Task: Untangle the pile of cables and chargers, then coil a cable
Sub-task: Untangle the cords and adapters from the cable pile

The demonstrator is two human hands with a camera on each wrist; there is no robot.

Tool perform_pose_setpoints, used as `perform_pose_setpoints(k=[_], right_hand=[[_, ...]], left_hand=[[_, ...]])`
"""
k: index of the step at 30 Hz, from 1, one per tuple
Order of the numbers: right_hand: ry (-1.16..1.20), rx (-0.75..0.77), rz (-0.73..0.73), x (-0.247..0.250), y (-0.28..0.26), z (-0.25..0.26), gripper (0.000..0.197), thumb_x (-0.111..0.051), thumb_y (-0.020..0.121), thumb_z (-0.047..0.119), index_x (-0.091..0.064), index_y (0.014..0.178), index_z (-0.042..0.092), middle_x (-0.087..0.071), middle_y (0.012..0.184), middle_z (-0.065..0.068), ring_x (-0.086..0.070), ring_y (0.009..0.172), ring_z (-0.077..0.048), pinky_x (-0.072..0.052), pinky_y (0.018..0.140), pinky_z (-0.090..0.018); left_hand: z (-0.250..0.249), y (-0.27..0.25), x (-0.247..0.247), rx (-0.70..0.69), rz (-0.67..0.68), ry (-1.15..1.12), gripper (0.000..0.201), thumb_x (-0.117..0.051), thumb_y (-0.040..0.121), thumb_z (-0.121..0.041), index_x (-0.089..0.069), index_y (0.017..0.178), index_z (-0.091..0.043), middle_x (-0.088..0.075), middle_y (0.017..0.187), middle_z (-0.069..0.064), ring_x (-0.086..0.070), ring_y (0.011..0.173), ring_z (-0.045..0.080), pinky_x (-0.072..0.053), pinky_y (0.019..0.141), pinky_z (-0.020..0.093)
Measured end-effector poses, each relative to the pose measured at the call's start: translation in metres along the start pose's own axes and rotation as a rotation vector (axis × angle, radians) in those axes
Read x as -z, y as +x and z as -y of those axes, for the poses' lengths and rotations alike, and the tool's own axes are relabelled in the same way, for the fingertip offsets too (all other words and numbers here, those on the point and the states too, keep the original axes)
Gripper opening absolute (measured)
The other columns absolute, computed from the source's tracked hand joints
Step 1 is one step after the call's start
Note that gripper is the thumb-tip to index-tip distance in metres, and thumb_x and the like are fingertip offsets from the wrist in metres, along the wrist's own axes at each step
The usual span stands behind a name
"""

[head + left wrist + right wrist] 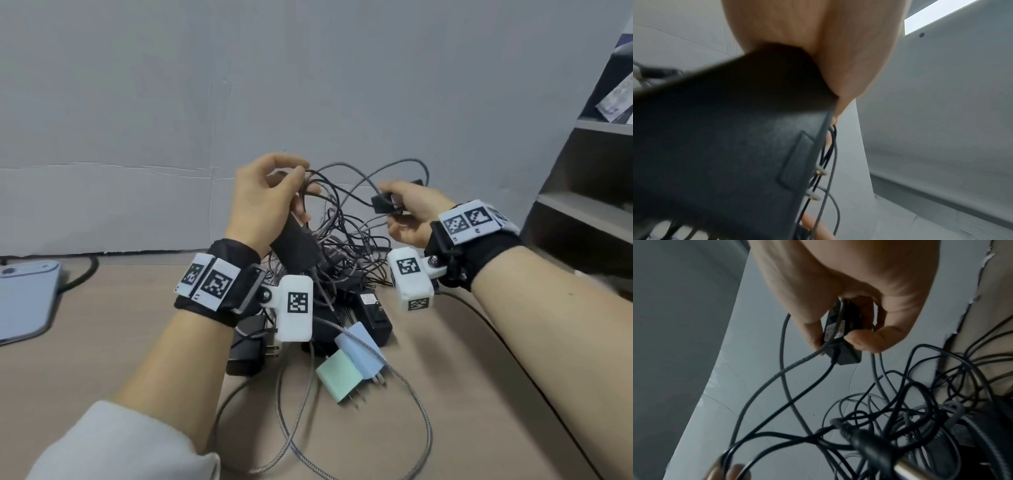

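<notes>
A tangled pile of black and grey cables with several chargers lies on the tan table. My left hand is raised above it, gripping a large black adapter and pinching cable strands at its fingertips. My right hand holds a small black charger between thumb and fingers; a black cable runs from it into the tangle. A mint green plug and a light blue plug lie at the pile's near edge.
A braided grey cable loops over the table in front of the pile. A grey flat device lies at the left edge with its own lead. A dark shelf unit stands at the right. A grey wall is close behind.
</notes>
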State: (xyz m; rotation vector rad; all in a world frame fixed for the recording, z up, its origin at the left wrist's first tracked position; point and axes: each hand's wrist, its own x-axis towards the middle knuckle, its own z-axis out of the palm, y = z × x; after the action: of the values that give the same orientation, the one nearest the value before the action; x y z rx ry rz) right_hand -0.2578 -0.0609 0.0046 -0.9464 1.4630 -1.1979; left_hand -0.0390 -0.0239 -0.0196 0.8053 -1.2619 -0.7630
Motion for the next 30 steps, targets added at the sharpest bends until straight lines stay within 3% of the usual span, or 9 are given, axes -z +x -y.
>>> perform_pose_setpoints(k=[5, 9, 12, 14, 17, 21, 24, 27, 30], right_hand=[[-0.15, -0.086, 0.023, 0.001, 0.003, -0.012, 0.023, -0.073, 0.09, 0.027, -0.06, 0.1, 0.011, -0.059, 0.087, -0.01, -0.054, 0.063, -0.018, -0.046, 0.041, -0.023], [-0.167, -0.089, 0.04, 0.005, 0.005, -0.017, 0.011, -0.069, 0.092, 0.015, -0.062, 0.098, 0.007, -0.061, 0.103, -0.014, -0.063, 0.086, -0.027, -0.061, 0.082, -0.042], [-0.263, -0.104, 0.067, 0.006, -0.007, -0.009, 0.011, -0.065, 0.094, 0.011, -0.058, 0.097, 0.004, -0.052, 0.11, -0.015, -0.06, 0.102, -0.039, -0.061, 0.08, -0.052], [-0.44, -0.039, 0.011, 0.004, -0.015, 0.0, 0.029, -0.069, 0.092, 0.012, -0.053, 0.114, 0.004, -0.044, 0.116, -0.014, -0.058, 0.103, -0.044, -0.061, 0.074, -0.055], [-0.643, 0.254, -0.042, -0.008, -0.026, 0.014, 0.034, -0.068, 0.089, 0.012, -0.049, 0.114, 0.0, -0.054, 0.105, -0.013, -0.06, 0.083, -0.029, -0.061, 0.08, -0.053], [-0.674, 0.63, 0.174, -0.038, -0.046, 0.019, 0.013, -0.065, 0.085, 0.009, -0.072, 0.096, 0.011, -0.069, 0.082, -0.001, -0.063, 0.078, -0.016, -0.058, 0.083, -0.035], [-0.76, 0.621, 0.35, -0.05, -0.046, 0.008, 0.016, -0.063, 0.086, 0.007, -0.071, 0.097, 0.014, -0.068, 0.077, 0.004, -0.059, 0.069, -0.012, -0.049, 0.07, -0.029], [-0.723, 0.59, 0.359, -0.044, -0.033, -0.002, 0.012, -0.062, 0.087, 0.005, -0.074, 0.087, 0.009, -0.076, 0.084, -0.006, -0.065, 0.078, -0.016, -0.049, 0.075, -0.032], [-0.808, 0.558, 0.382, -0.031, -0.017, -0.009, 0.012, -0.066, 0.089, 0.007, -0.075, 0.094, 0.013, -0.076, 0.099, -0.004, -0.063, 0.089, -0.014, -0.05, 0.078, -0.025]], left_hand=[[0.02, 0.003, 0.01, 0.14, 0.108, 0.366, 0.01, -0.069, 0.09, -0.007, -0.069, 0.099, -0.01, -0.071, 0.071, 0.022, -0.062, 0.043, 0.023, -0.054, 0.05, 0.028], [0.033, 0.009, 0.027, 0.182, 0.102, 0.574, 0.017, -0.071, 0.086, -0.009, -0.069, 0.103, -0.011, -0.072, 0.076, 0.011, -0.067, 0.052, 0.023, -0.06, 0.06, 0.034], [0.035, 0.013, 0.036, 0.227, 0.098, 0.672, 0.022, -0.073, 0.085, -0.017, -0.068, 0.107, -0.016, -0.073, 0.074, 0.008, -0.07, 0.062, 0.027, -0.062, 0.071, 0.04], [0.03, 0.014, 0.039, 0.211, 0.081, 0.659, 0.025, -0.072, 0.086, -0.018, -0.064, 0.11, -0.017, -0.075, 0.071, 0.007, -0.069, 0.053, 0.021, -0.057, 0.06, 0.031], [0.016, 0.012, 0.033, 0.111, 0.032, 0.562, 0.02, -0.069, 0.088, -0.015, -0.066, 0.107, -0.013, -0.074, 0.067, 0.005, -0.062, 0.041, 0.017, -0.053, 0.049, 0.027], [-0.001, 0.013, 0.007, 0.073, 0.077, 0.293, 0.014, -0.068, 0.094, -0.015, -0.068, 0.101, -0.003, -0.07, 0.064, 0.004, -0.057, 0.044, 0.018, -0.06, 0.061, 0.049], [-0.018, 0.02, -0.008, 0.008, 0.087, 0.233, 0.016, -0.067, 0.097, -0.017, -0.067, 0.099, -0.001, -0.066, 0.061, 0.002, -0.055, 0.045, 0.017, -0.059, 0.054, 0.041], [-0.034, 0.029, -0.014, -0.074, 0.134, 0.259, 0.013, -0.065, 0.098, -0.015, -0.066, 0.097, -0.003, -0.062, 0.061, 0.004, -0.053, 0.046, 0.021, -0.05, 0.047, 0.027], [-0.048, 0.037, -0.011, -0.113, 0.176, 0.279, 0.013, -0.066, 0.097, -0.017, -0.067, 0.098, -0.003, -0.061, 0.061, 0.003, -0.052, 0.046, 0.018, -0.053, 0.05, 0.03]])
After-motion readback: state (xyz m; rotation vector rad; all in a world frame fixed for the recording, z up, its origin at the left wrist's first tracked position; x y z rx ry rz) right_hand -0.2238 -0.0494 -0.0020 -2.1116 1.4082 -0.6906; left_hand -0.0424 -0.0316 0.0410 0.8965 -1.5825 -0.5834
